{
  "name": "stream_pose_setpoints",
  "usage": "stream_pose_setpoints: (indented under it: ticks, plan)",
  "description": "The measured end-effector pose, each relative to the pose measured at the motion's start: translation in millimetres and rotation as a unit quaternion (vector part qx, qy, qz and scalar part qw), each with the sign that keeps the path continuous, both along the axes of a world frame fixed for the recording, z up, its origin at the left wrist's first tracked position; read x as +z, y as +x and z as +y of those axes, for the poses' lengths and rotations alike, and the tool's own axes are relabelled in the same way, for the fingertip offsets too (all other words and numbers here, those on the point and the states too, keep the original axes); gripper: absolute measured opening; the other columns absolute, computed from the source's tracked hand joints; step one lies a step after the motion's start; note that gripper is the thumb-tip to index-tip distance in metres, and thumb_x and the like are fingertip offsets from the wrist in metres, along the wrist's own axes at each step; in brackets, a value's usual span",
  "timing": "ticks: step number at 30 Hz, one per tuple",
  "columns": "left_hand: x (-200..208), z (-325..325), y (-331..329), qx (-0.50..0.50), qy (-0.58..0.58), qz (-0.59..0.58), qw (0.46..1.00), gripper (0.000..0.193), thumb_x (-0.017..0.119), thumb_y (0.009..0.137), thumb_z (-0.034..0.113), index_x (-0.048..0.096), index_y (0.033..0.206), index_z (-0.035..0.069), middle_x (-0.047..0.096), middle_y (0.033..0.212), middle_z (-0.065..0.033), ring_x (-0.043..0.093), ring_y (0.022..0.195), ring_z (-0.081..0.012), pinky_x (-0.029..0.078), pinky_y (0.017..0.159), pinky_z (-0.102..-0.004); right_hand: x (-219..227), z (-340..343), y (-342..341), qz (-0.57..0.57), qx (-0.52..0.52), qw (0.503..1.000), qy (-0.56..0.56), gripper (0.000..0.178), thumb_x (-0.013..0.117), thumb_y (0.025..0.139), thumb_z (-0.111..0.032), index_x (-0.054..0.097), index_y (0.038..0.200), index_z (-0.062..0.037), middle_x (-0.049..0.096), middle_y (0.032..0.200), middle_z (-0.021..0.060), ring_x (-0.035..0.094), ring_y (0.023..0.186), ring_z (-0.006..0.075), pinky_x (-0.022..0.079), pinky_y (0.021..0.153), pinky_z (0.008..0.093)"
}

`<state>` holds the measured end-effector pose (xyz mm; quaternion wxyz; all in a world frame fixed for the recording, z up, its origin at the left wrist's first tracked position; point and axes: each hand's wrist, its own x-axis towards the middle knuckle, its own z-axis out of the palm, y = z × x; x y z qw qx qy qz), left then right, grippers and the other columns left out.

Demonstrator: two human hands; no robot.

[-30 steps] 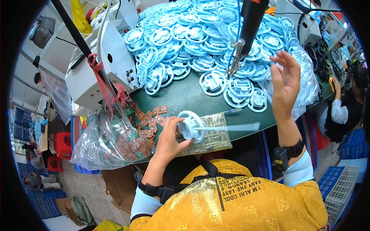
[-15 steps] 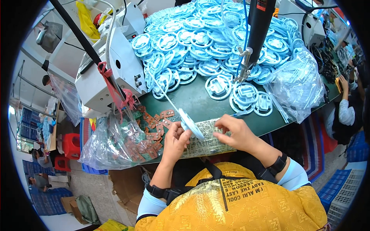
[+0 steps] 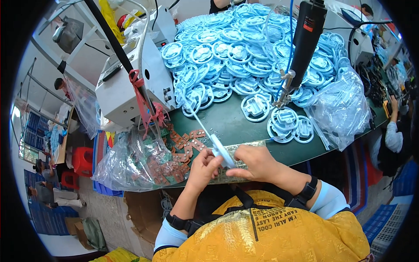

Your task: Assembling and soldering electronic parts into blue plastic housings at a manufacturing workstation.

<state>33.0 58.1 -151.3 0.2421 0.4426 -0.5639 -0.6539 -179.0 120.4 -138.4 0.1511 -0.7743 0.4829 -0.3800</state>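
Observation:
My left hand [image 3: 204,169] grips a light blue round plastic part [image 3: 223,153] by its lower left side, tilted almost edge-on to me. A thin pale rod or cable [image 3: 202,122] runs from this part up toward the pile. At the part's right side, my right hand [image 3: 257,163] has its fingers bent and its thumb stretched to the lower edge; its fingertips are partly hidden. Beneath both hands lies a clear bag of small metallic pieces [image 3: 248,147]. Close to the left hand are several reddish-brown circuit boards [image 3: 179,158], some in a clear plastic bag [image 3: 126,163].
A large heap of light blue round parts [image 3: 238,52] covers the back of the green table [image 3: 227,118]. A black electric screwdriver [image 3: 307,41] hangs above, right of centre. White machine boxes [image 3: 131,87] stand at the left, a crumpled clear bag [image 3: 340,109] at the right.
My right hand has moved left and down, from apart to against the round part. The left hand, still holding the part, has shifted slightly right and down in the view.

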Motion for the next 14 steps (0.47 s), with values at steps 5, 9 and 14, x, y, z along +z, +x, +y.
stream_pose_setpoints:
  ticks: [5, 9, 14]
  plan:
    - [5.2, -1.8, -9.0, 0.025, -0.037, -0.004, 0.999, 0.032, 0.076, 0.086, 0.023, 0.057, 0.099, 0.0, 0.062, 0.075, -0.0008, 0.05, 0.061, -0.003, 0.038, 0.053, -0.0202, -8.8, -6.0, 12.7, 0.052, -0.047, 0.997, -0.027, 0.035, 0.071, 0.085, -0.037, 0.057, 0.079, -0.0057, 0.062, 0.072, 0.0105, 0.063, 0.063, 0.0289, 0.05, 0.057, 0.0373]
    - [1.4, -6.2, -15.1, 0.01, -0.075, -0.014, 0.997, 0.031, 0.074, 0.086, 0.023, 0.058, 0.097, -0.001, 0.062, 0.071, -0.0021, 0.05, 0.06, -0.0035, 0.039, 0.054, -0.0208, -5.7, -7.7, 6.0, 0.038, -0.025, 0.995, -0.086, 0.029, 0.072, 0.084, -0.028, 0.054, 0.077, -0.0059, 0.058, 0.068, 0.0109, 0.06, 0.06, 0.0297, 0.048, 0.055, 0.0384]
    - [9.4, -22.4, -15.1, -0.056, 0.071, 0.037, 0.995, 0.045, 0.071, 0.085, 0.041, 0.06, 0.102, 0.0, 0.067, 0.074, -0.0074, 0.06, 0.061, -0.0101, 0.047, 0.057, -0.0224, -13.5, 0.7, -8.8, 0.086, -0.01, 0.994, -0.071, 0.032, 0.075, 0.082, -0.032, 0.056, 0.084, -0.0066, 0.062, 0.077, 0.0093, 0.064, 0.066, 0.0279, 0.05, 0.058, 0.0369]
